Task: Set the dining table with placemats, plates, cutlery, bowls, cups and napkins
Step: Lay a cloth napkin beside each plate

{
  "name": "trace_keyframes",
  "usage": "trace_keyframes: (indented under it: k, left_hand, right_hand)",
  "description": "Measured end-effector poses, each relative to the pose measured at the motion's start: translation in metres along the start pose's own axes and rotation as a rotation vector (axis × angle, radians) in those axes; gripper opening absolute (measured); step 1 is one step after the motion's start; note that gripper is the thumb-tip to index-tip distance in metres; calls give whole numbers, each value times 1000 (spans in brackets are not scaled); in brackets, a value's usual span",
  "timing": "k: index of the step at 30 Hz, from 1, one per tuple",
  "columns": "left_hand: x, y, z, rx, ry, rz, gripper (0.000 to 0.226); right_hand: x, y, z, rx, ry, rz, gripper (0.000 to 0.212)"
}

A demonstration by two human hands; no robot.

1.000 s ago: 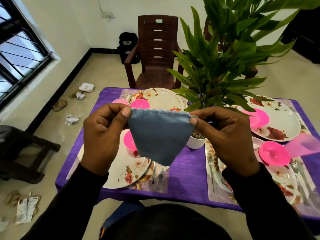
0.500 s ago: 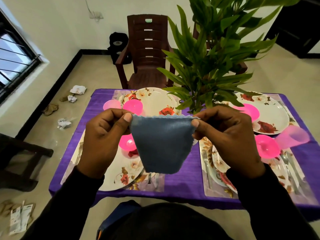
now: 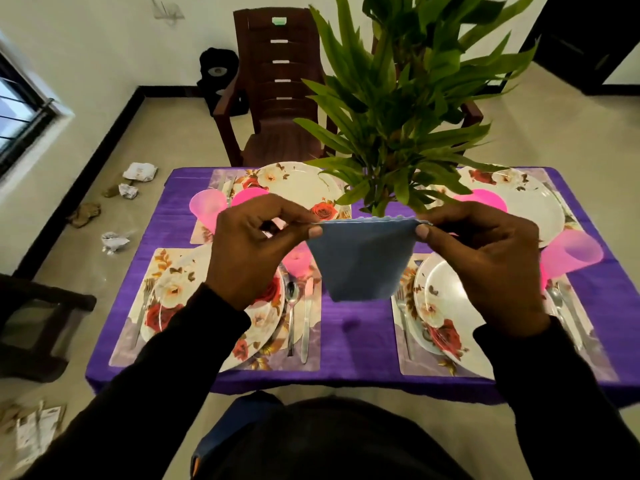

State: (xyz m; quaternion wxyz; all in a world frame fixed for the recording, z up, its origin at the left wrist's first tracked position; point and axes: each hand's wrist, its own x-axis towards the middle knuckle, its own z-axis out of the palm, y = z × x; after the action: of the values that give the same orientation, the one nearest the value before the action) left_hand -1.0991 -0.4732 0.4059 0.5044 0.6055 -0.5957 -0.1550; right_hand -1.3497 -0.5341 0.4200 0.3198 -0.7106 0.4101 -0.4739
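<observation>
I hold a folded blue napkin (image 3: 362,259) up over the middle of the table, stretched by its top corners. My left hand (image 3: 252,251) pinches the left corner and my right hand (image 3: 485,261) pinches the right one. Below lies a purple tablecloth (image 3: 356,327) with several floral placemats, each bearing a floral plate. The near left plate (image 3: 166,299) has a fork (image 3: 143,306) to its left and a spoon (image 3: 291,306) and knife (image 3: 306,317) to its right. The near right plate (image 3: 446,313) sits with a fork (image 3: 403,317) beside it. Pink bowls and pink cups (image 3: 571,252) stand by the plates.
A tall green potted plant (image 3: 405,98) rises from the table's centre, overhanging the far plates. A brown plastic chair (image 3: 277,91) stands at the far side. A dark bench (image 3: 34,327) is at left. Crumpled paper (image 3: 138,171) litters the floor.
The view has swung right and tilted down, showing more of the near place settings. The napkin stays stretched between both hands, now hanging narrower and a little further right.
</observation>
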Motion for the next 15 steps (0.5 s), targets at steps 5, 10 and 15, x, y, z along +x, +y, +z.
trace_keyframes:
  k: [5,10,15]
  left_hand:
    - [-21,8,0,-40,-186,74,8]
    - [-74,-35,12,-14,-556,-130,11]
    - [-126,-86,45,171,-871,-235,8]
  right_hand:
    - [-28,5,-9,99,45,56,11]
    - [-77,55,-9,-41,-269,234,22]
    - [-128,110,8,-277,-650,425,25]
